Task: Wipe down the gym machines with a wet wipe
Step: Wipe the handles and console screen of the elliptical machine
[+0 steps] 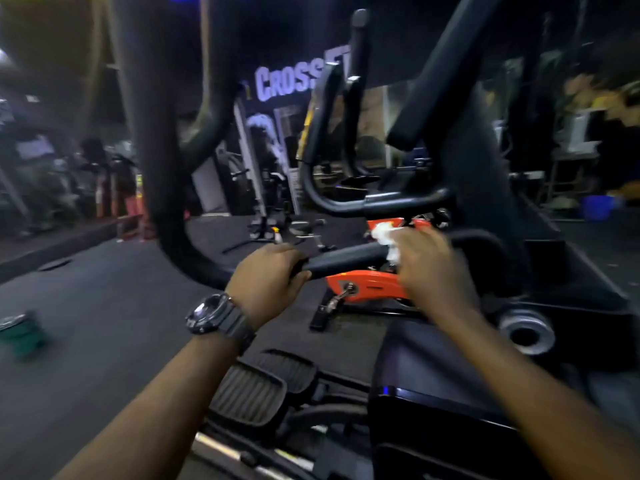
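A black padded handlebar (349, 256) of a dark gym machine runs across the middle of the view. My left hand (268, 277), with a dark watch on the wrist, is closed around the bar's left end. My right hand (431, 268) presses a crumpled white wet wipe (386, 237) onto the bar further right, fingers wrapped over it. Part of the wipe is hidden under my fingers.
An orange exercise bike (367, 287) stands just behind the bar. The machine's black foot pedals (251, 393) and body (433, 375) lie below my arms. A thick curved black frame tube (162, 188) rises on the left. A green container (22, 332) sits on the dark floor, left.
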The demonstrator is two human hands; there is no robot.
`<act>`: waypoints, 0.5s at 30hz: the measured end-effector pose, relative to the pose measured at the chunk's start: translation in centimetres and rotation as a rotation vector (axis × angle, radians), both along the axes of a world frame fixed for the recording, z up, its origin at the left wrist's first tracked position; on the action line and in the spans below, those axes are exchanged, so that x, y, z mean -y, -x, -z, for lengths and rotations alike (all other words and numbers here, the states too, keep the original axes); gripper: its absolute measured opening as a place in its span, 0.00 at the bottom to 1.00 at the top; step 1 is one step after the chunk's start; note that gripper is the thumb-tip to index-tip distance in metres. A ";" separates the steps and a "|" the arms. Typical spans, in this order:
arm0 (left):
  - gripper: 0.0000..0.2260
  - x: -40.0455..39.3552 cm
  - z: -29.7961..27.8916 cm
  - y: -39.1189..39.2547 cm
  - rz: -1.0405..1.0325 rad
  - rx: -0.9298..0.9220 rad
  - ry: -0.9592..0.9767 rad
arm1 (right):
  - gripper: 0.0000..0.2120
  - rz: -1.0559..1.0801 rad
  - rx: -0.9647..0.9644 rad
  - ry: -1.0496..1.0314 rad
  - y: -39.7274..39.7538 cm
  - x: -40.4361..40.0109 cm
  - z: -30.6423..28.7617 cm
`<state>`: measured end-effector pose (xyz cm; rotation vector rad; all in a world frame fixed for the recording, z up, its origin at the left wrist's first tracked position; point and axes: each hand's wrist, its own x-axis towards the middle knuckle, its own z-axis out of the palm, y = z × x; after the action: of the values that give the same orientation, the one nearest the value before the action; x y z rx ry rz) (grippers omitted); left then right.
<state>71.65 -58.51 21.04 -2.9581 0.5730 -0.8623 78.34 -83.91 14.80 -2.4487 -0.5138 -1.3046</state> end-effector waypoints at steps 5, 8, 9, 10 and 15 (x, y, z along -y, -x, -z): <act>0.09 -6.4 -1.8 3.0 -0.098 0.108 -0.324 | 0.16 -0.123 -0.098 -0.057 1.0 -7.9 -0.6; 0.04 -7.4 -2.7 3.8 -0.083 0.204 -0.407 | 0.10 -0.362 -0.150 0.024 4.3 -18.0 -1.7; 0.04 -7.8 -2.9 3.9 -0.061 0.240 -0.410 | 0.07 -0.416 -0.164 0.005 4.8 -20.3 -2.0; 0.04 -8.1 -3.0 4.0 -0.040 0.283 -0.412 | 0.04 -0.448 -0.170 -0.030 4.8 -21.6 -2.2; 0.06 -8.9 -2.4 4.8 -0.013 0.376 -0.449 | 0.21 -0.489 0.032 0.075 2.8 -15.6 0.2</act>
<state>66.83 -49.63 23.42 -2.3251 0.6252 -1.0842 75.52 -68.33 14.60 -2.1611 -1.1033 -1.1307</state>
